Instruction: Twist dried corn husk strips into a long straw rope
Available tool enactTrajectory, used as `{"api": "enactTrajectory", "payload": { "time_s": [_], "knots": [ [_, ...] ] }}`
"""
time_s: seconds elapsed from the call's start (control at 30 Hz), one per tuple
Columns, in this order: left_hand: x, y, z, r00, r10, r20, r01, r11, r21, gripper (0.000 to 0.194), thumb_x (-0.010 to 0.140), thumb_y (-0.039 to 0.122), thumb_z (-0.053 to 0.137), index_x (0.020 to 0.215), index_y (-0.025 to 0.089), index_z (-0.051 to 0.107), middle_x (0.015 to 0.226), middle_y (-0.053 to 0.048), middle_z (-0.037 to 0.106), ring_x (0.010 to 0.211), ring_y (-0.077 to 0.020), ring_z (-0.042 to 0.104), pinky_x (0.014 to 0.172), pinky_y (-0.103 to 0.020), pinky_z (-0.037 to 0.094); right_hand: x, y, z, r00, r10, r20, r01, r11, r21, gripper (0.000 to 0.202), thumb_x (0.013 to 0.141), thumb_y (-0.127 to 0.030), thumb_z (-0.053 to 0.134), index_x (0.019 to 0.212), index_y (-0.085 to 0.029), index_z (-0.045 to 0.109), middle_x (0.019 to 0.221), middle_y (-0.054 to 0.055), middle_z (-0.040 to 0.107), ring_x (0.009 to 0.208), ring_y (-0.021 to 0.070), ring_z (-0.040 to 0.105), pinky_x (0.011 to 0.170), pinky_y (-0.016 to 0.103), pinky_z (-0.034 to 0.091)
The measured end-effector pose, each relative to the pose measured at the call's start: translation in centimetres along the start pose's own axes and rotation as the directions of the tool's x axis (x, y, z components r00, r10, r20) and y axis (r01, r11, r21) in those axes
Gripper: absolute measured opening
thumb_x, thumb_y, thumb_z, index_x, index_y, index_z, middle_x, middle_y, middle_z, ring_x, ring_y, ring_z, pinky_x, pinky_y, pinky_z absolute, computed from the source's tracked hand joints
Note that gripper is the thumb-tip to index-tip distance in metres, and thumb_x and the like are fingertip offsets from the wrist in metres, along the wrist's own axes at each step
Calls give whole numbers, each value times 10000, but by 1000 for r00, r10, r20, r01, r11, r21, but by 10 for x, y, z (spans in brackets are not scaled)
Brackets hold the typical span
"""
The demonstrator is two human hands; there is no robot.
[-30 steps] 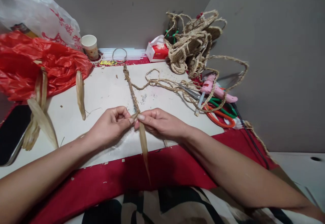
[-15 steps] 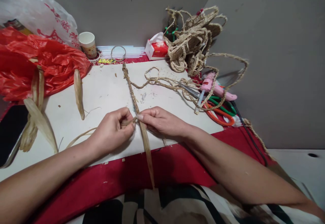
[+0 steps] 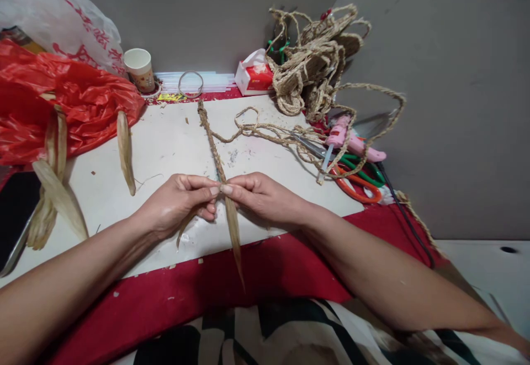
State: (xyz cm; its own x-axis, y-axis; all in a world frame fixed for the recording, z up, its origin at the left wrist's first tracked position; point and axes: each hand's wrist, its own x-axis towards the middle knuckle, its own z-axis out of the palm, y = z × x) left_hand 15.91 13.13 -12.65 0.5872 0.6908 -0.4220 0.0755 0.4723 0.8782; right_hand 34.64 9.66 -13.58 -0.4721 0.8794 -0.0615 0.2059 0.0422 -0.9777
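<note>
A braided cord of dried husk (image 3: pixel 212 145) runs from a knot at the back of the white board down to my fingers. My left hand (image 3: pixel 188 199) pinches at its lower end, thumb against forefinger; a thin dry strand (image 3: pixel 185 227) trails below this palm. Opposite it, my right hand (image 3: pixel 256 195) pinches the same spot, the thumbs almost meeting. From beneath them a flat, pointed husk strip (image 3: pixel 232 227) hangs over the board's front edge. What lies exactly between the fingertips is hidden.
Loose husk strips (image 3: pixel 125 152) lie left, near a phone (image 3: pixel 16 210) and red plastic bag (image 3: pixel 95 100). At the back stand a paper cup (image 3: pixel 139 69) and tissue pack (image 3: pixel 253 78). Right are coiled braided rope (image 3: pixel 310 67), a pink glue gun (image 3: pixel 351 143) and orange-handled scissors (image 3: pixel 360 192).
My left hand has turned and brought its fingertips up against my right thumb. The strand it held out to the left now hangs below it. The pointed strip's tip has shifted left.
</note>
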Motion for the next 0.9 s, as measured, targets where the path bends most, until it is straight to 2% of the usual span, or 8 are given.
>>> {"api": "enactTrajectory", "payload": {
  "time_s": [0.13, 0.2, 0.4, 0.53, 0.6, 0.73, 0.8, 0.9],
  "knots": [
    [-4, 6, 3, 998, 62, -30, -57, 986, 154, 173, 716, 263, 698, 759, 96, 685, 491, 0, 577, 450, -70, 500, 499, -199, 431, 0, -2, 1, 1000, 18, -25, -21, 995, -99, 403, 891, -443, 485, 767, -95, 649, 670, 12, 563, 641, 105, 462, 635, 228, 378],
    [-6, 10, 4, 996, 81, -30, -72, 968, 239, 164, 738, 262, 670, 752, 99, 679, 439, 20, 533, 407, -55, 446, 440, -180, 365, 0, -4, 1, 999, 42, 9, -41, 997, -66, 386, 888, -438, 493, 781, -102, 648, 671, 6, 564, 642, 103, 467, 638, 227, 381],
    [-9, 14, 7, 994, 110, -25, -92, 919, 382, 138, 798, 220, 557, 731, 131, 638, 376, 49, 464, 340, -51, 373, 372, -181, 267, 1, -7, 1, 987, 150, 52, -154, 985, 77, 340, 844, -389, 567, 629, -127, 539, 510, -56, 404, 486, 57, 313, 483, 201, 270],
    [-10, 16, 10, 995, 88, -39, -64, 909, 411, 112, 775, 156, 523, 691, 154, 597, 375, 60, 448, 318, -56, 362, 357, -191, 257, 3, -3, 12, 985, 160, -61, -150, 978, 146, 285, 788, -315, 630, 598, -106, 598, 509, -24, 493, 474, 48, 366, 473, 197, 292],
    [-11, 18, 12, 994, 82, -69, -47, 911, 411, 114, 750, 120, 509, 669, 160, 578, 382, 56, 463, 314, -57, 375, 358, -193, 265, 4, -2, 20, 973, 198, -122, -165, 957, 239, 241, 799, -279, 602, 631, -108, 633, 438, -42, 453, 400, 44, 329, 415, 199, 264],
    [-15, 23, 17, 990, 46, -133, 7, 929, 369, 116, 714, 109, 516, 621, 168, 551, 393, 35, 494, 299, -61, 400, 358, -202, 272, 4, -4, 31, 934, 318, -161, -244, 901, 359, 201, 807, -227, 550, 637, -139, 612, 311, -84, 318, 267, 43, 183, 302, 215, 103],
    [-17, 24, 21, 986, 15, -164, 42, 942, 334, 117, 713, 127, 528, 606, 171, 545, 399, 21, 508, 295, -72, 420, 354, -211, 266, 3, -7, 32, 929, 342, -145, -258, 874, 411, 239, 814, -206, 525, 584, -148, 553, 312, -83, 302, 262, 35, 164, 289, 202, 83],
    [-19, 26, 29, 978, 13, -209, 54, 949, 312, 102, 698, 120, 537, 610, 172, 536, 416, 9, 530, 300, -93, 459, 352, -218, 271, 1, -13, 31, 939, 344, -25, -270, 777, 569, 235, 839, -173, 478, 607, -149, 505, 361, -105, 248, 291, 22, 127, 294, 165, 89]
  ]
}}
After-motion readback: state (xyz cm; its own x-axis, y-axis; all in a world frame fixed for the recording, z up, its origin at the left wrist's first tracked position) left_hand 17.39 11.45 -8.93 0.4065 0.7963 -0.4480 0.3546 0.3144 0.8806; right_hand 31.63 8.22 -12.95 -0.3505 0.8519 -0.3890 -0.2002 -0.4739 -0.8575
